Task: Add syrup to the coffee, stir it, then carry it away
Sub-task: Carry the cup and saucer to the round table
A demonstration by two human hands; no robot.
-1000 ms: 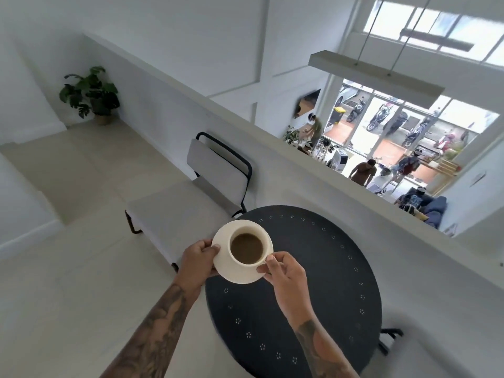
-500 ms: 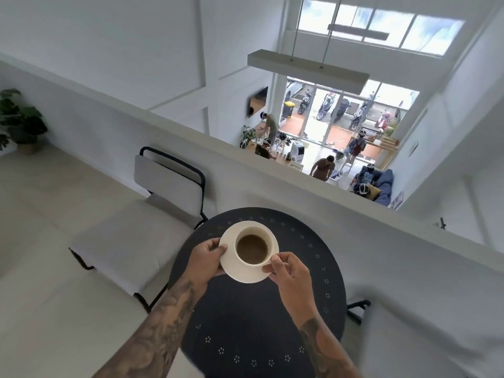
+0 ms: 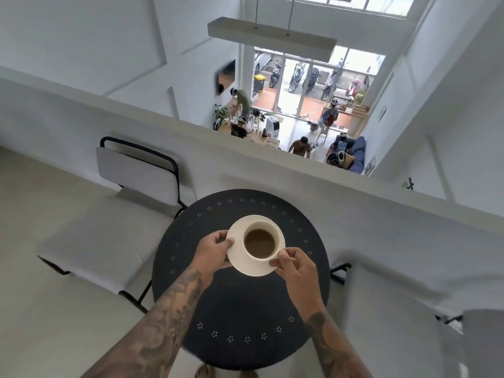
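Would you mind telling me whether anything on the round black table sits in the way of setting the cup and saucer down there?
Nothing visible does. The left hand and right hand hold the saucer with its cup over the black table, whose visible top is bare.

**A café on two levels, seen from the upper floor**

The place looks like a café or a shared public space with a mezzanine. On the upper level stands a small round black table point(image 3: 240, 304) with a pale cushioned chair point(image 3: 136, 170) on a black metal frame, close to a low white wall point(image 3: 354, 214). Over this wall, the ground floor shows a wooden counter point(image 3: 231, 126) with several people point(image 3: 300, 145) around it and a blue sofa point(image 3: 357, 156). Tall glass doors point(image 3: 305, 88) open to a street where scooters point(image 3: 296, 75) are parked. A long lamp point(image 3: 272, 36) hangs from the high ceiling.
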